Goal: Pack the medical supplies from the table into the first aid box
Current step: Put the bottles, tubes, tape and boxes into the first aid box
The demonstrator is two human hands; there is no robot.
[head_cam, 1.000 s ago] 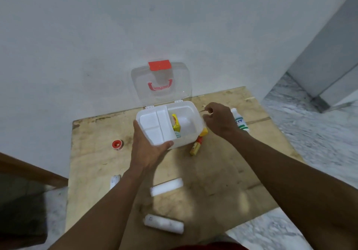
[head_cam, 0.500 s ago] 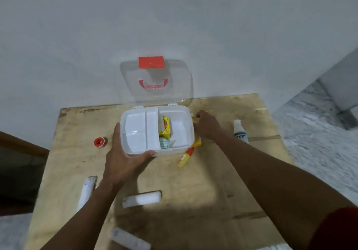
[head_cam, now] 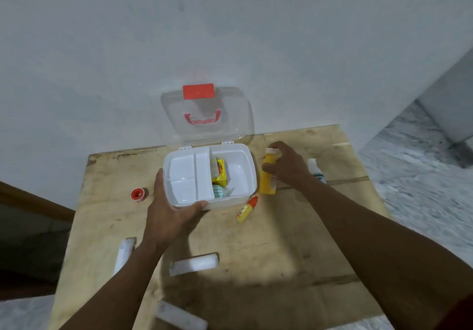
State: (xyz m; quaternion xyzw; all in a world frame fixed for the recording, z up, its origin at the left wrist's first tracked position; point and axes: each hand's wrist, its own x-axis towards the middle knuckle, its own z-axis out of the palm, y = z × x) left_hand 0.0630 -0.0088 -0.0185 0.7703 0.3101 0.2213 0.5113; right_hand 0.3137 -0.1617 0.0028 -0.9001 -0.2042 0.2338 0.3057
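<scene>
Glossy plastic box (head_cam: 249, 173), rough wooden table (head_cam: 268, 247)

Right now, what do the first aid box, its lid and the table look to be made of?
First aid box: white opaque plastic, smooth and slightly glossy, with moulded dividers. Lid: clear plastic, since the wall shows through it; red latch and handle look plastic too. Table: bare wood, probably plywood, matte, stained and scuffed, with visible grain.

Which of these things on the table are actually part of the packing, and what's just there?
Part of the job:
- first aid box, open, steadied by the left hand
- yellow bottle in the right hand
- small yellow dropper
- white bottle
- red tape roll
- white rolls

Just there:
- wooden table
- wall
- marble floor
</scene>
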